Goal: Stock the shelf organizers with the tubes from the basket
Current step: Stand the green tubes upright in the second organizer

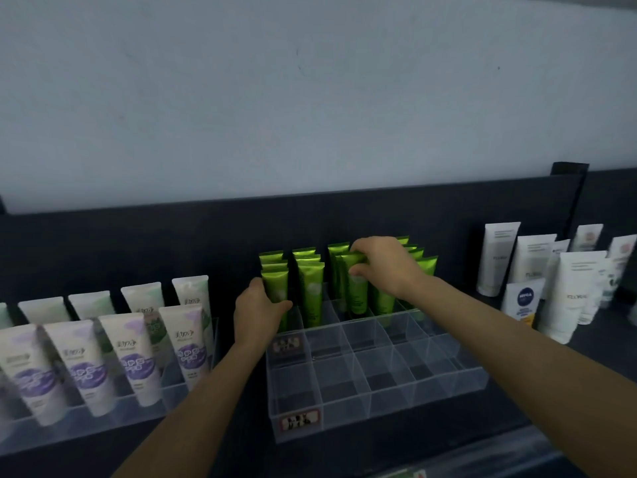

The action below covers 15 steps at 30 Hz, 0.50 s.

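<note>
A clear tiered organizer with square compartments stands on the dark shelf. Several green tubes stand upright in its rear rows; the front rows hold nothing. My right hand pinches the top of one green tube in the third column. My left hand grips the leftmost front green tube at the organizer's left edge. The basket is mostly out of view; a blurred pale edge shows at the bottom right.
A second clear organizer on the left holds several white tubes with purple and green prints. White tubes and a small blue-labelled tube stand loose on the shelf at the right. A dark back panel rises behind everything.
</note>
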{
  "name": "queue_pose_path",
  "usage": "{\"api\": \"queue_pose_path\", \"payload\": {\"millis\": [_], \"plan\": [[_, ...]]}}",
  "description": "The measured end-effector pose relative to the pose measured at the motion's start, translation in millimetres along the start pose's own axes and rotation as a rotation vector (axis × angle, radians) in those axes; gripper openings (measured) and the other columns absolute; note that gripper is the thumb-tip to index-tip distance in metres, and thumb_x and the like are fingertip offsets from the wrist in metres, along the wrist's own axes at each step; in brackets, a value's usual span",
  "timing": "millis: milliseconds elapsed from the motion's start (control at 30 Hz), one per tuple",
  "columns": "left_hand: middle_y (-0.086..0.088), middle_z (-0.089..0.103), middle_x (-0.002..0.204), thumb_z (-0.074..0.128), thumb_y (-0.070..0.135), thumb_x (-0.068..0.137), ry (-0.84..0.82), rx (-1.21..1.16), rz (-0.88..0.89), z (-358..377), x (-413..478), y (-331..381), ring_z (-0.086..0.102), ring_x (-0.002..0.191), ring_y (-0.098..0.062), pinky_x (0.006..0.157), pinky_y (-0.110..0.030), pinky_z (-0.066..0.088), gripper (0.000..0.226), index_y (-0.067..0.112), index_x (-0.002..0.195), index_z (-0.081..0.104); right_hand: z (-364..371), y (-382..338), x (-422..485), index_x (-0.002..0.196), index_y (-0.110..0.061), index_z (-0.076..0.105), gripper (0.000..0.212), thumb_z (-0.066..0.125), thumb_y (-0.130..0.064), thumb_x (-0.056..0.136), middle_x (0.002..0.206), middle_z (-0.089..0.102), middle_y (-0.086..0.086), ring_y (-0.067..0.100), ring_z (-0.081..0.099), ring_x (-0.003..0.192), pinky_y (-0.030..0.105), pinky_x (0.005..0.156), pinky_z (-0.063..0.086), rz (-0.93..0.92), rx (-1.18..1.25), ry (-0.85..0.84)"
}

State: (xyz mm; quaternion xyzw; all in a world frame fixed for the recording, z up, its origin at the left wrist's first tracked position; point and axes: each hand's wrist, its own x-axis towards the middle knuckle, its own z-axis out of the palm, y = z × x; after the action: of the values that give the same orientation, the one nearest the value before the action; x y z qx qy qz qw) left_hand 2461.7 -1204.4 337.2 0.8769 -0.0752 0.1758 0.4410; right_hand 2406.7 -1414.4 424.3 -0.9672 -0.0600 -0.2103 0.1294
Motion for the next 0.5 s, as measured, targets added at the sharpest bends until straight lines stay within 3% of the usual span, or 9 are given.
{"api": "queue_pose_path", "payload": {"millis": [133, 300, 400, 500], "plan": [[-0.007, 0.060, 0.086, 0.079, 0.022, 0.073, 0.005, 0.000, -0.006, 2.6, 2.7, -2.6, 0.059, 0.077, -0.021, 0.067, -0.042, 0.054, 0.036, 0.008, 0.092, 0.052, 6.4, 0.9, 5.3, 0.115, -0.014, 0.062, 0.039, 0.066, -0.036, 0.084, 0.111, 0.061, 0.008, 0.028, 0.044, 0.116, 0.043, 0.094, 0.042, -0.028, -0.227, -0.083], [-0.007, 0.058, 0.094, 0.081, 0.027, 0.071, 0.004, 0.015, -0.033, 3.2, 0.2, -3.2, 0.059, 0.085, -0.024, 0.069, -0.043, 0.054, 0.046, 0.009, 0.099, 0.048, 9.5, 4.6, 7.6, 0.115, -0.018, 0.064, 0.033, 0.063, -0.035, 0.086, 0.119, 0.053, 0.007, 0.029, 0.039, 0.115, 0.045, 0.093, 0.035, 0.009, -0.315, -0.117], [-0.012, 0.054, 0.113, 0.083, 0.029, 0.068, 0.025, 0.026, -0.029, 1.2, -2.0, -1.8, 0.055, 0.101, -0.026, 0.079, -0.041, 0.051, 0.067, 0.007, 0.119, 0.044, 9.3, 9.0, 9.0, 0.114, -0.017, 0.063, 0.033, 0.063, -0.034, 0.086, 0.118, 0.054, 0.008, 0.030, 0.041, 0.115, 0.045, 0.093, 0.036, 0.039, -0.312, -0.114], [-0.017, 0.041, 0.134, 0.083, 0.030, 0.068, 0.107, 0.066, 0.023, -2.6, -6.6, 3.6, 0.043, 0.121, -0.031, 0.096, -0.043, 0.045, 0.093, 0.008, 0.140, 0.029, 8.5, 12.2, 8.9, 0.115, -0.017, 0.063, 0.033, 0.062, -0.034, 0.087, 0.118, 0.054, 0.009, 0.030, 0.041, 0.116, 0.045, 0.093, 0.036, 0.043, -0.321, -0.107]]}}
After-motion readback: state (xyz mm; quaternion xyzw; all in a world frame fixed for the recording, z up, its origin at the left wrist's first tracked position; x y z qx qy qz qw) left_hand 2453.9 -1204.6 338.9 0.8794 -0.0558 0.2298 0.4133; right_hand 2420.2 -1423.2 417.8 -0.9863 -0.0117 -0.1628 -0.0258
